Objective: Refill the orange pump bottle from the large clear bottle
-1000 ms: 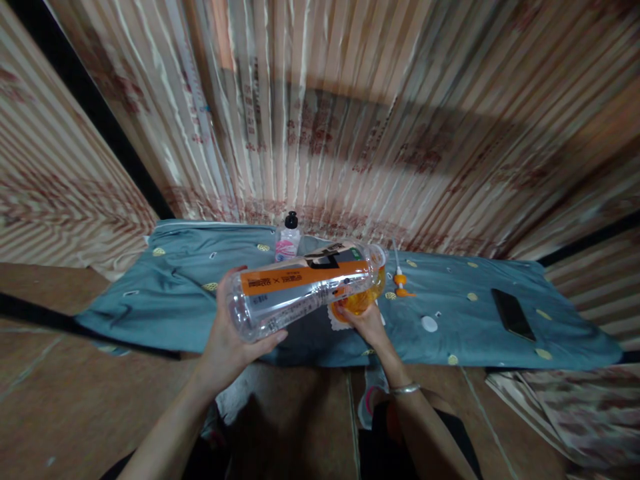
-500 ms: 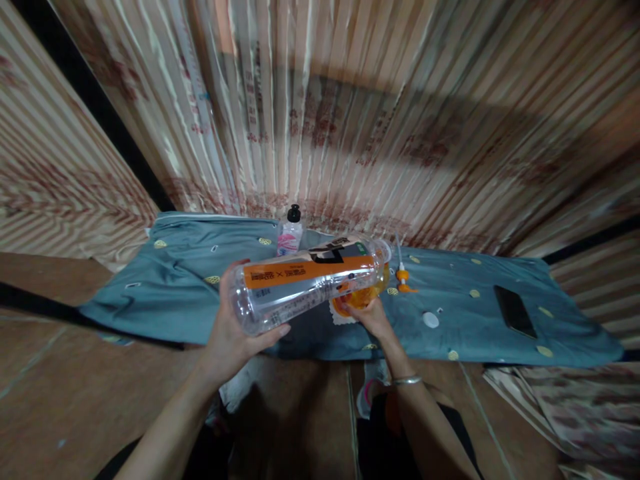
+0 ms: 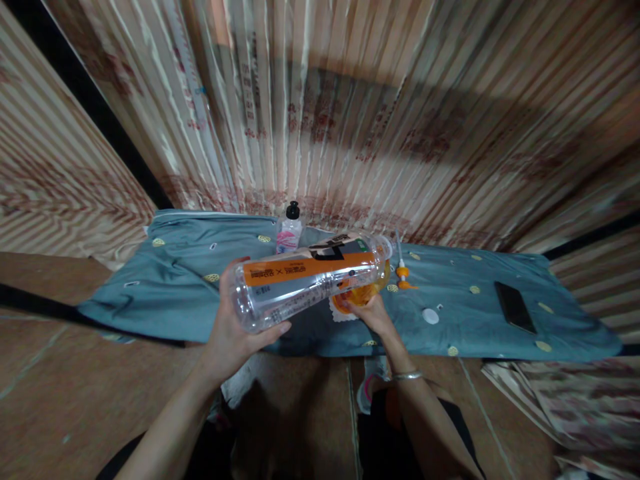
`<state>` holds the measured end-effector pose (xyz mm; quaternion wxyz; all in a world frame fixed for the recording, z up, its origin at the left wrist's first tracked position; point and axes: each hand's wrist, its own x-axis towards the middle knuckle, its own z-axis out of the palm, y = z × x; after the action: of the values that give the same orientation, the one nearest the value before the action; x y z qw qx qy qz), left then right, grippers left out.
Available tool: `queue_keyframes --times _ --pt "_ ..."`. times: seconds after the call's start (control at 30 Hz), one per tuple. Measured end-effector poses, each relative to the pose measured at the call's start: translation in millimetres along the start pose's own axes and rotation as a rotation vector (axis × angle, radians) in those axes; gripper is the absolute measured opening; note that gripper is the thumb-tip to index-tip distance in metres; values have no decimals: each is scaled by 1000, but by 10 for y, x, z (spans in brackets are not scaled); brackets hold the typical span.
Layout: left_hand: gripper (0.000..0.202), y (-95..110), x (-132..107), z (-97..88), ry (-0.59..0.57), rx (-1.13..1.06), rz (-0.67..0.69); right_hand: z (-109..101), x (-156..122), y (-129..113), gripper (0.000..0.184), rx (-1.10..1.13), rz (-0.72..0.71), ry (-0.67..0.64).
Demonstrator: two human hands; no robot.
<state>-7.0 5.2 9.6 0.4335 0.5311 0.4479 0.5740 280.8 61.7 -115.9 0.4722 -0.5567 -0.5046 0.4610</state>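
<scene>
My left hand [image 3: 235,333] grips the base of a large clear plastic bottle [image 3: 305,280] with an orange label. The bottle lies tipped almost level, its open mouth pointing right over an orange-tinted container [image 3: 363,293]. My right hand [image 3: 373,313] holds that orange container from below, on a blue-green cloth [image 3: 175,280]. The container is mostly hidden behind the big bottle. A white cap [image 3: 430,316] lies on the cloth just right of my right hand.
A small bottle with a black cap and pink label [image 3: 289,230] stands behind the big bottle. An orange pump nozzle [image 3: 403,273] and a dark phone [image 3: 515,307] lie on the cloth to the right. Striped curtains [image 3: 350,113] hang behind. Brown floor lies in front.
The big bottle and both hands stay nearly in place. The view has shifted a little, so everything sits slightly higher in the picture than a second ago.
</scene>
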Motion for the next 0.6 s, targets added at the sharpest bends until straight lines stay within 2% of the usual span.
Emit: queue_keyframes --times 0.27,0.6 --pt "93 -19 8 -9 -14 41 1 -8 19 73 61 -1 16 24" --pt "94 -18 6 -5 -20 46 -26 -2 7 34 61 -7 3 22"
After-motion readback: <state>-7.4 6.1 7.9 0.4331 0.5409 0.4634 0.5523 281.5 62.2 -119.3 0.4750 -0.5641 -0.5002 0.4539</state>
